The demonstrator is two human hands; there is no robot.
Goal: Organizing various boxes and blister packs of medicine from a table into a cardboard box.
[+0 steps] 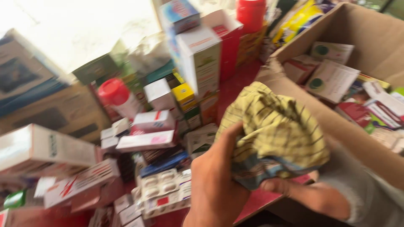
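My left hand (216, 180) is curled around the near side of a bunched yellow checked cloth (275, 132), thumb pressed into the fabric, while my right hand (303, 193) comes in from underneath with its fingers closed on the cloth's blue-edged lower fold; a grey sleeve (362, 197) covers that wrist. So both my hands are gripping the cloth, which I hold in the air just above the near corner of the red tabletop (261, 199) and right in front of the wall of an open cardboard box (336, 122). Inside the box lie flat packets and small cartons, among them a white one with a green round mark (332, 80). To the left of my hands the tabletop is crowded with medicine cartons: blister strips of pills (162, 185) lie nearest, then a pink and white flat box (145, 141), and a white bottle with a red cap (118, 96) farther back. A tall white carton (202, 59) stands upright behind them, with a red jar (251, 14) beyond it. Everything is somewhat blurred.
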